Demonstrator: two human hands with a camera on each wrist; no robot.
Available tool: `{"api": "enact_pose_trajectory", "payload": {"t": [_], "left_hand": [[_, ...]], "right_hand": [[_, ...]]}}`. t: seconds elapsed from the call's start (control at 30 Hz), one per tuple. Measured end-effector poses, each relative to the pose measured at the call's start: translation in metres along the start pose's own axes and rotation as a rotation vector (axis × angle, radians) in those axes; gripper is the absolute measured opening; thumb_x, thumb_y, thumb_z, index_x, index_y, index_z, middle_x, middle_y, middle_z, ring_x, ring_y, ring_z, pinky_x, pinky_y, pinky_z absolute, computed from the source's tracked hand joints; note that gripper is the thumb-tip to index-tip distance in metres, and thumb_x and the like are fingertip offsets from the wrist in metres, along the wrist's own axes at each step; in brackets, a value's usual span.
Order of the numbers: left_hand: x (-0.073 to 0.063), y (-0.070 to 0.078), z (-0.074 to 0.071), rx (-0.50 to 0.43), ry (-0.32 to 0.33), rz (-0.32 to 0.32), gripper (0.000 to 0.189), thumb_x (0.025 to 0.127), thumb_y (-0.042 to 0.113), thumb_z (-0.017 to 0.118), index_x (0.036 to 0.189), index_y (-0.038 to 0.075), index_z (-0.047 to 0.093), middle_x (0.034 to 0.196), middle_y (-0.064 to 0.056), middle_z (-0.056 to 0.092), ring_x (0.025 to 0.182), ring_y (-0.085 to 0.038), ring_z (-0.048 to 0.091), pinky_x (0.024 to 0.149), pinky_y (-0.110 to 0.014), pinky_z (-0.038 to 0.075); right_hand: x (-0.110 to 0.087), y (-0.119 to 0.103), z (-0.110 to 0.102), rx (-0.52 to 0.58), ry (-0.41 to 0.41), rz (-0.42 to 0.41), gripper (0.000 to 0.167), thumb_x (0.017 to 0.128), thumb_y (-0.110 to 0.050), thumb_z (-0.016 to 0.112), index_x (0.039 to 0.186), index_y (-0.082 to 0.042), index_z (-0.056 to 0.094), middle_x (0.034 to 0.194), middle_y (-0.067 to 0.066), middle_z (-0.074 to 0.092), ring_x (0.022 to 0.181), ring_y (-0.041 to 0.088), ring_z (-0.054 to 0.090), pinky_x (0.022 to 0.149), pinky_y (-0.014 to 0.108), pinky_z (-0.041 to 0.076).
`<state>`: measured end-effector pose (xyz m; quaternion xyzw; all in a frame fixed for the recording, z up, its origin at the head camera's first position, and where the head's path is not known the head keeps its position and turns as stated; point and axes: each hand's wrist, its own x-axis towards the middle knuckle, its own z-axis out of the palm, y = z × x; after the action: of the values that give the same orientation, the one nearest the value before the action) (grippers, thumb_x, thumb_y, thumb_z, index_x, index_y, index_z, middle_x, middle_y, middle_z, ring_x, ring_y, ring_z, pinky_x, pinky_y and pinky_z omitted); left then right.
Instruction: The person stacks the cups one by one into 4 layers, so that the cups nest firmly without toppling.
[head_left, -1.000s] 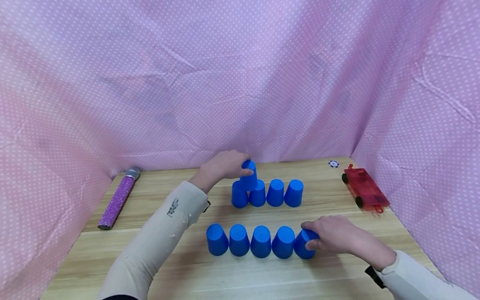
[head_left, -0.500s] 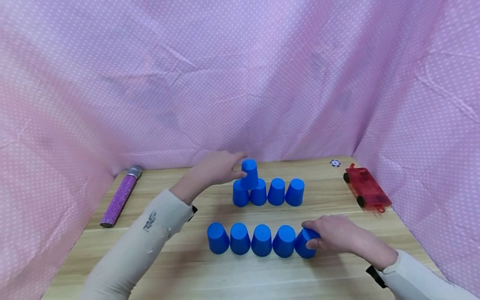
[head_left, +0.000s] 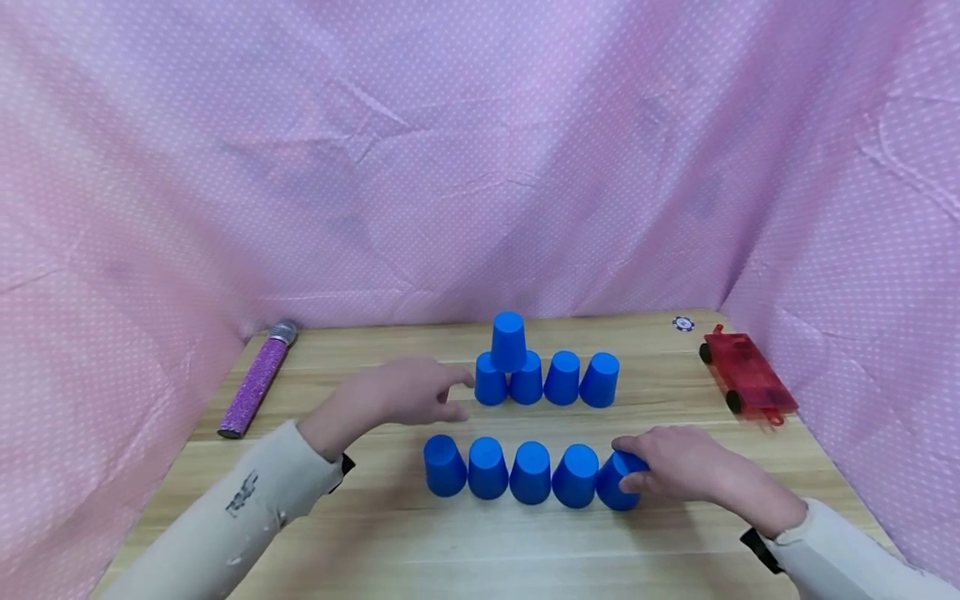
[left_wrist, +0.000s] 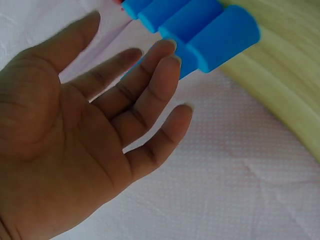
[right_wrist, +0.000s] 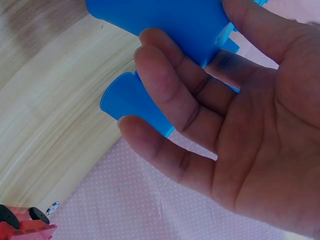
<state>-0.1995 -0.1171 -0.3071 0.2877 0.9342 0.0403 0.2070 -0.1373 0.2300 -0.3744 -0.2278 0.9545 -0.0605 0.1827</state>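
Upside-down blue cups stand in two rows: a front row of several cups (head_left: 531, 475) and a back row of several cups (head_left: 562, 379). One more blue cup (head_left: 508, 342) rests bridged across the two leftmost cups of the back row. My left hand (head_left: 408, 392) is off to the left of that stack, fingers spread and holding nothing; its bare palm (left_wrist: 65, 135) shows in the left wrist view. With thumb and index finger my right hand (head_left: 686, 467) grips the rightmost cup (head_left: 617, 487) of the front row, which stays on the table.
On the wooden table (head_left: 360, 533), a purple glittery microphone (head_left: 257, 383) lies at the left. A red toy cart (head_left: 750, 375) with black wheels and a small poker chip (head_left: 683, 323) are at the right. Pink dotted cloth (head_left: 480, 167) hangs behind and at both sides.
My left hand has let go of the upper cup, leaving it on the two back cups, and has moved left and nearer. My right hand keeps its grip on the front cup.
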Motion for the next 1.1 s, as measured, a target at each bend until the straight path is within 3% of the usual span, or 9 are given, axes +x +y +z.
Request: {"api": "enact_pose_trajectory", "payload": {"t": [0.17, 0.37, 0.57, 0.9, 1.1], "left_hand": [[-0.014, -0.002, 0.017, -0.020, -0.073, -0.054, 0.058, 0.090, 0.047, 0.073, 0.142, 0.028, 0.055, 0.107, 0.001, 0.071, 0.094, -0.015, 0.065, 0.082, -0.036, 0.056], [-0.023, -0.007, 0.035, 0.017, -0.054, -0.080, 0.059, 0.086, 0.047, 0.076, 0.139, 0.029, 0.056, 0.113, 0.000, 0.072, 0.098, -0.016, 0.068, 0.086, -0.040, 0.057], [-0.024, -0.012, 0.045, 0.013, -0.033, -0.075, 0.059, 0.086, 0.044, 0.078, 0.138, 0.029, 0.057, 0.107, 0.001, 0.072, 0.090, -0.014, 0.065, 0.081, -0.037, 0.056], [-0.020, -0.017, 0.058, 0.007, -0.019, -0.034, 0.058, 0.084, 0.043, 0.079, 0.137, 0.028, 0.059, 0.117, 0.003, 0.073, 0.098, -0.014, 0.069, 0.088, -0.040, 0.058], [-0.019, -0.018, 0.063, 0.015, 0.011, -0.013, 0.053, 0.083, 0.043, 0.081, 0.131, 0.028, 0.062, 0.114, 0.003, 0.074, 0.102, -0.018, 0.070, 0.088, -0.042, 0.059]], "right_hand": [[0.000, 0.000, -0.001, -0.011, -0.001, 0.000, 0.058, 0.083, -0.045, 0.078, 0.127, -0.009, 0.067, 0.108, 0.009, 0.074, 0.094, 0.027, 0.070, 0.077, 0.049, 0.058], [0.000, 0.000, 0.000, 0.004, -0.012, 0.007, 0.058, 0.083, -0.045, 0.078, 0.127, -0.009, 0.067, 0.107, 0.009, 0.074, 0.094, 0.027, 0.070, 0.078, 0.049, 0.058], [0.000, 0.000, -0.001, 0.006, -0.014, 0.005, 0.058, 0.083, -0.045, 0.078, 0.127, -0.009, 0.067, 0.107, 0.009, 0.074, 0.094, 0.026, 0.070, 0.078, 0.049, 0.058], [0.001, 0.001, 0.003, 0.016, -0.006, 0.004, 0.058, 0.083, -0.045, 0.078, 0.127, -0.008, 0.067, 0.108, 0.009, 0.075, 0.094, 0.026, 0.070, 0.078, 0.049, 0.058], [0.000, 0.002, 0.003, 0.023, -0.009, 0.008, 0.059, 0.083, -0.045, 0.078, 0.128, -0.009, 0.067, 0.109, 0.009, 0.074, 0.095, 0.027, 0.070, 0.079, 0.050, 0.058]]}}
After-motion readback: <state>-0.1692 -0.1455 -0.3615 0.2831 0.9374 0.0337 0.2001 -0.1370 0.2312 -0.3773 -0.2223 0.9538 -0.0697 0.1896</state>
